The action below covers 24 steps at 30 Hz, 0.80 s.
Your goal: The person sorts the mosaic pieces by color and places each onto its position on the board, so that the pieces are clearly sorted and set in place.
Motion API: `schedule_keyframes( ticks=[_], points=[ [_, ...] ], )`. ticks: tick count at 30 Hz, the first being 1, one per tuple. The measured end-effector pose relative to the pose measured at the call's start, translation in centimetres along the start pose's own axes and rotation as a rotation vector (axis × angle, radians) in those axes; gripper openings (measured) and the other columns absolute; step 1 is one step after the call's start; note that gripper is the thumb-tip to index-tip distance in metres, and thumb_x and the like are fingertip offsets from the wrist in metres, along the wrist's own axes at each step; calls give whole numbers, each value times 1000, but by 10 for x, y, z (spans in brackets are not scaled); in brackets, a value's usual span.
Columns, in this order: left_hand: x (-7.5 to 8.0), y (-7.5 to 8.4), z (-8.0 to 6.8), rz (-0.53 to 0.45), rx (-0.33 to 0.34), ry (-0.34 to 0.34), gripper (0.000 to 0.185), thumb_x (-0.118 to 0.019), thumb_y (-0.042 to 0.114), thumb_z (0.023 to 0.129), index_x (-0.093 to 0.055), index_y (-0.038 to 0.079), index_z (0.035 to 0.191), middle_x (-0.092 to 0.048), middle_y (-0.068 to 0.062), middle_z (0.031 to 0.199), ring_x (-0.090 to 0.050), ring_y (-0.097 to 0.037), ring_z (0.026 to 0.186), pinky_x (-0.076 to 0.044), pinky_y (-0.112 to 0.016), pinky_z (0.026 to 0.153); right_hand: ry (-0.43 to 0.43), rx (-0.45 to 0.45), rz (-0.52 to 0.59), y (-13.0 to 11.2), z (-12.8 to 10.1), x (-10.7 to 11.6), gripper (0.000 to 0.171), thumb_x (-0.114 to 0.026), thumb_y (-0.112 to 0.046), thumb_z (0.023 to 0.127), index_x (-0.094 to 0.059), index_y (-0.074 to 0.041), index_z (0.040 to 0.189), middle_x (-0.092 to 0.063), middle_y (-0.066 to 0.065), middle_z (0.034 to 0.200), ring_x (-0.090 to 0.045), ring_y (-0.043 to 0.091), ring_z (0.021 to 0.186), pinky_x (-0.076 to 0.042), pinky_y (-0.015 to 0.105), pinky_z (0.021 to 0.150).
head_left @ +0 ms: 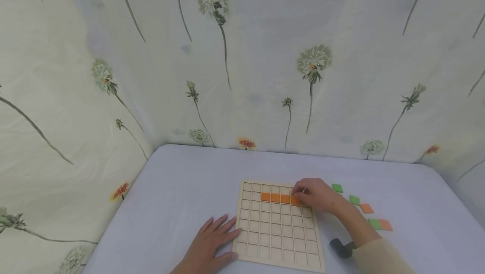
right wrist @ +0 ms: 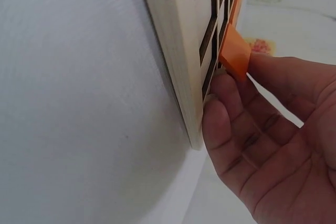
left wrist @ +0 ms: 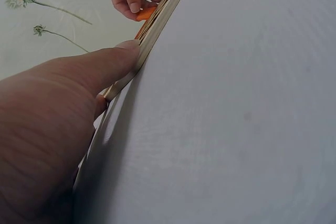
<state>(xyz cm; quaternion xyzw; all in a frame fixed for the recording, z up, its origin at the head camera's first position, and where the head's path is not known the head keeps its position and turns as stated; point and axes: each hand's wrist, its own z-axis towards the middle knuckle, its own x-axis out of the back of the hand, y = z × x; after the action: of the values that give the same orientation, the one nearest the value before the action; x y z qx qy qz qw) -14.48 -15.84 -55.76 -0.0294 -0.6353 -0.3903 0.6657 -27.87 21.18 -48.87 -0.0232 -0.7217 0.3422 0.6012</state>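
My right hand (head_left: 316,194) pinches an orange square tile (right wrist: 235,53) between thumb and fingers over the upper right of a wooden grid board (head_left: 270,227). In the right wrist view the tile is tilted, one edge down at the grid's slots, and two fingertips sit by the board's rim. Left of it, more orange tiles (head_left: 275,198) lie side by side in one row of the grid. My left hand (head_left: 210,240) lies with fingers spread at the board's left edge; its thumb (left wrist: 113,64) touches the rim in the left wrist view.
Right of the board lie loose tiles: a green one (head_left: 337,188), another green tile (head_left: 354,200), an orange tile (head_left: 366,208), and a green and orange pair. A dark cylindrical object (head_left: 341,248) is beside the right sleeve (head_left: 380,257). A flower-patterned curtain (head_left: 257,76) hangs behind the white table.
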Motion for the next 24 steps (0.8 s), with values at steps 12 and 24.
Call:
schedule_keyframes(
  ticks=[12, 24],
  points=[
    [1, 1, 0, -16, 7, -3, 59, -59, 56, 102, -60, 22, 150, -46, 1, 162, -35, -28, 153, -25, -63, 122, 64, 15, 8, 1, -1, 0, 10, -68, -13, 100, -77, -16, 104, -68, -11, 96, -58, 12, 86, -54, 35, 76],
    [2, 0, -1, -13, -11, 8, 59, -58, 58, 102, -60, 24, 150, -48, 1, 161, -38, -28, 151, -29, -65, 119, 66, 2, 12, 2, -6, 6, 10, -69, -16, 100, -76, -15, 107, -71, -9, 99, -61, 12, 89, -55, 36, 78]
  ],
)
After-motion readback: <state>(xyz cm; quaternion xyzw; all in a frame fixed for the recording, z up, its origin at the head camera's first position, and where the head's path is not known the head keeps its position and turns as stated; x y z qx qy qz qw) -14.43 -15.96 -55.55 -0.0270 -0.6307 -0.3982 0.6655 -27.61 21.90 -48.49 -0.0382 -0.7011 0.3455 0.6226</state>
